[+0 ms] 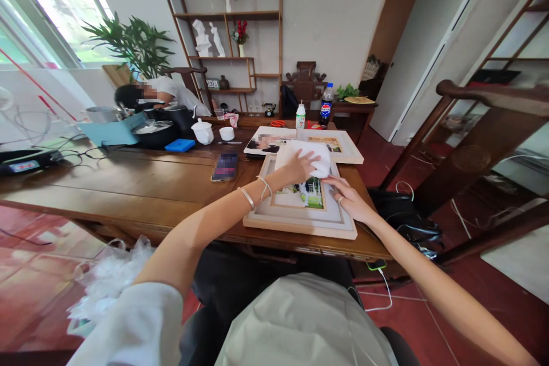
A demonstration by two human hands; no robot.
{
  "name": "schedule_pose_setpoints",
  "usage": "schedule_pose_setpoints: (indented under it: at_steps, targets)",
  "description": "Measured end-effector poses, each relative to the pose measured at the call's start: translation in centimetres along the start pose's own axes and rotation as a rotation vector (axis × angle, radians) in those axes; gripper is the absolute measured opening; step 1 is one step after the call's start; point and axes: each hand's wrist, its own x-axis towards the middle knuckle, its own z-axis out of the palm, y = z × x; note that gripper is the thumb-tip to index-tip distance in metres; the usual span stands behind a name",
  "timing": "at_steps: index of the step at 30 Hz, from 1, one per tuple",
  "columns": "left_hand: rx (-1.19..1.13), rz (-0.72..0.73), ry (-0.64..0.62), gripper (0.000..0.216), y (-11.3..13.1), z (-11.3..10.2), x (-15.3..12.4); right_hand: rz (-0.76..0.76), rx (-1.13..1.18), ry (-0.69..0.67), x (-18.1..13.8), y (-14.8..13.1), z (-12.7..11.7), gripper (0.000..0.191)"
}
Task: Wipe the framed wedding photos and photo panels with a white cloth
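My left hand (pixel 302 164) lies on a folded white cloth (pixel 316 151), its fingers spread over it. The cloth covers the far part of a light wooden picture frame (pixel 300 226) that lies on the table before me. Inside the frame's pale mat is a photo (pixel 315 197) with green grass and white shapes. My right hand (pixel 349 199) rests at the frame's right side, near the cloth's edge, with fingers stretched out. Behind the cloth lie a second white frame (pixel 354 154) and a picture panel (pixel 261 143), partly covered.
On the wooden table (pixel 171 174) are a phone (pixel 225 166), a blue box (pixel 180 145), a white teapot (pixel 202 132), a cup (pixel 227 133), a white bottle (pixel 301 116) and a cola bottle (pixel 326 104). A person (pixel 171 91) leans at the far left. A wooden chair (pixel 467 160) stands right.
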Motion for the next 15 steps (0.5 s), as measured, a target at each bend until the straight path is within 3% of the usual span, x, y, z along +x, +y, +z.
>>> schedule_pose_setpoints:
  at_steps: [3,6,9,12,15]
  targets:
    - [-0.007,-0.057,-0.077,0.027,-0.9,-0.5,-2.0,-0.015,0.008,0.007,0.0,0.2,0.1,0.049]
    - [-0.079,-0.068,-0.141,0.026,-0.1,-1.3,-4.3,0.002,0.015,0.033,0.0,0.3,0.3,0.048]
    - [-0.147,0.046,-0.163,0.023,2.8,-2.2,-6.9,0.046,0.027,0.053,0.0,0.4,0.3,0.049]
    - [-0.198,0.197,-0.087,0.024,6.6,-3.4,-9.2,0.074,0.062,0.058,0.0,0.5,0.4,0.046]
    - [-0.242,0.169,-0.011,0.026,9.4,-4.4,-10.2,0.093,0.104,0.059,0.2,0.6,0.4,0.043]
